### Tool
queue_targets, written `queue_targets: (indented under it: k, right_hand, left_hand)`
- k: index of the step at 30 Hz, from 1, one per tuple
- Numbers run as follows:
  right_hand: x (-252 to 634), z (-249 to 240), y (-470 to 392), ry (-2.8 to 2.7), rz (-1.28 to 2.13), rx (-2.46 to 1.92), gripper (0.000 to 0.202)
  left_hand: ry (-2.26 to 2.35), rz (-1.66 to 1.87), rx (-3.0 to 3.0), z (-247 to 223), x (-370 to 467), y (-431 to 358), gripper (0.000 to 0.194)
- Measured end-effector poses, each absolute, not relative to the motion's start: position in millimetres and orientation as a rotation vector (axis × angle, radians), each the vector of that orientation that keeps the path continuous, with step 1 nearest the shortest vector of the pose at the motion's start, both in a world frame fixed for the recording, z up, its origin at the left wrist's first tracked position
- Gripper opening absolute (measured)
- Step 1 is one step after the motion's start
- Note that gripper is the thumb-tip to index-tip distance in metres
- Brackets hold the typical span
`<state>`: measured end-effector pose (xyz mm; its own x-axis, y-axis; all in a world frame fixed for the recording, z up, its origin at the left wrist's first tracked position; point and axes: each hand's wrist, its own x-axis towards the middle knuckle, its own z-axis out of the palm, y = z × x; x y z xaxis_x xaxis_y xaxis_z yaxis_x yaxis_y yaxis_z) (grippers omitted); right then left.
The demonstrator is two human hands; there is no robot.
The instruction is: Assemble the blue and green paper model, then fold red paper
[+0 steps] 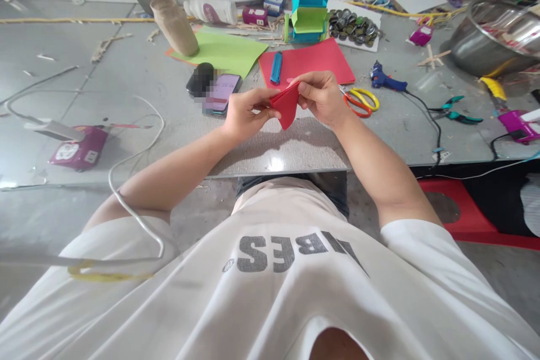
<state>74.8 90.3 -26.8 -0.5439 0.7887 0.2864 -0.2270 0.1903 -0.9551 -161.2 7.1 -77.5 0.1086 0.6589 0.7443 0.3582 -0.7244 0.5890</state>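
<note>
A folded piece of red paper (288, 109) is held up between both hands, above the front part of the grey table. My left hand (248, 113) pinches its left side between thumb and fingers. At its upper right edge, my right hand (321, 95) grips it in the same way. Behind the hands lies a sheet of red paper (324, 64) with a blue box cutter (276, 67) on it. Scissors with yellow and orange handles (363, 102) rest just right of my right hand. A phone (225, 90) lies beyond my left hand.
A blue glue gun (387, 77), green-handled pliers (458, 111) and a steel pot (493, 39) are on the right. Farther back stand a blue-green paper box (310, 14), bottle caps (354, 28) and a bottle (175, 25) on green paper (228, 50). A white cable (116, 180) hangs at left.
</note>
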Motion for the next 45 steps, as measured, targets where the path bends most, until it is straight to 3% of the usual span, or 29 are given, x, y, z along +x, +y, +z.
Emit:
queue_targets:
  k: [7,12,17,32,40,45]
  right_hand:
    - [77,-31,92,-1.621,1.493,-0.532,0.053]
    - [80,-32,93,-1.638,1.464,-0.561,0.052]
    - [79,-35,95,-1.623,1.434,-0.545,0.063]
    - [75,-36,93,-1.574,1.355,-0.564,0.066]
    - [63,-50,94,-1.528,1.214,-0.585,0.056]
    - [57,-56,90,-1.493,1.167,-0.562,0.056]
  left_hand:
    - [0.973,1.654,2.159,-70,-153,1,0.057]
    - [0.932,1.634,2.201,-67,-151,-1,0.057]
    - [0.971,1.620,2.229,-67,-151,-4,0.053]
    - [1.071,1.634,2.098,-70,-148,-3,0.063]
    - [1.135,1.728,2.044,-85,-146,5,0.043]
    - [1.165,1.732,2.003,-86,-142,4,0.043]
